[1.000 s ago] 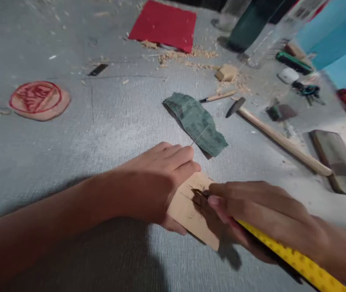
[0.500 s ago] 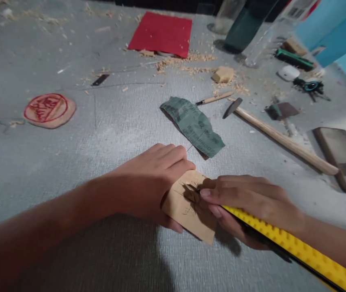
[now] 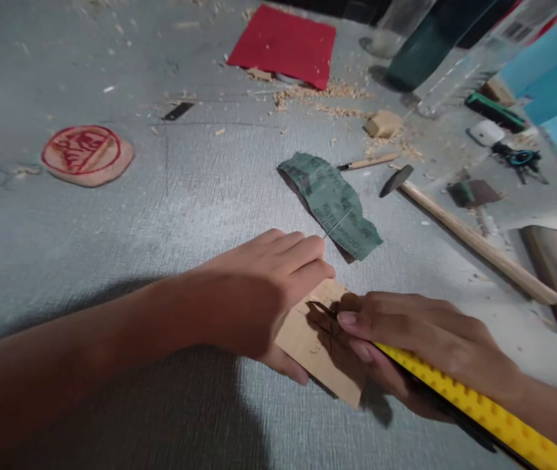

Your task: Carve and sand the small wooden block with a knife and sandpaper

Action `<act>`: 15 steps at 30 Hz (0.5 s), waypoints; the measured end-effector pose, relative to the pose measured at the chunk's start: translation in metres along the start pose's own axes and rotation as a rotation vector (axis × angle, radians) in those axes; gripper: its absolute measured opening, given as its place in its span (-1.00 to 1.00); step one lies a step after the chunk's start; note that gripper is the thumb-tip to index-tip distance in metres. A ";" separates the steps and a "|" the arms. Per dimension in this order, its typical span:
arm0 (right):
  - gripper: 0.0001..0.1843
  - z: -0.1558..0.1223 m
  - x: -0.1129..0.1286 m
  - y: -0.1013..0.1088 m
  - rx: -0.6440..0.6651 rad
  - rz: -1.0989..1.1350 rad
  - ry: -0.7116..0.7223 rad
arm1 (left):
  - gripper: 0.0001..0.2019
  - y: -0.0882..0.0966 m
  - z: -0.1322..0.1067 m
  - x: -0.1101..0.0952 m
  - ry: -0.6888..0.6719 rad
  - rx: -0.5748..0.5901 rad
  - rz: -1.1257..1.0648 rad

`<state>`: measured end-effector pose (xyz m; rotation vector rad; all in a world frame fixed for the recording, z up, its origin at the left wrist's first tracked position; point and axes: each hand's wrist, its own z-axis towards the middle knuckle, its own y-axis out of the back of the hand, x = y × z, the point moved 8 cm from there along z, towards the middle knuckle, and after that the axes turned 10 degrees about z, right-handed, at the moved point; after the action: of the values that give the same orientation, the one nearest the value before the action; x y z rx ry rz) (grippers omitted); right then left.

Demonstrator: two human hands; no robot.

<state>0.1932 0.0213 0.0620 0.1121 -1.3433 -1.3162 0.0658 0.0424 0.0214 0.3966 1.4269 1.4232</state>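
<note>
Yellow tool (image 3: pixel 477 399), pinched in the right hand (image 3: pixel 420 339), slants up-left, its tip over wood (image 3: pixel 302 343) gripped by the left hand (image 3: pixel 263 287).

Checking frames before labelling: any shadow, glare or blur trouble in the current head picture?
Head view: dark shadow by the right hand falls over part of the wooden block, blending with the tip of the yellow-handled tool. Head view: pale glare on the grey table beyond the left hand. Head view: containers at top right look soft and smeared.
</note>
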 end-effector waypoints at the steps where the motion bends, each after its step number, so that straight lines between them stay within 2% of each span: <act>1: -0.73 0.001 0.001 0.001 0.008 -0.006 0.006 | -0.14 0.000 0.000 0.000 0.001 -0.003 0.001; 6: -0.70 0.002 0.001 -0.002 0.050 0.029 0.031 | -0.13 0.001 0.000 0.000 -0.002 -0.008 0.000; 15: -0.66 -0.001 0.004 -0.004 0.069 -0.018 -0.013 | -0.13 0.002 0.000 0.000 0.003 -0.002 -0.001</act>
<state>0.1904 0.0170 0.0615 0.1635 -1.4022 -1.2874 0.0647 0.0427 0.0228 0.3919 1.4275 1.4249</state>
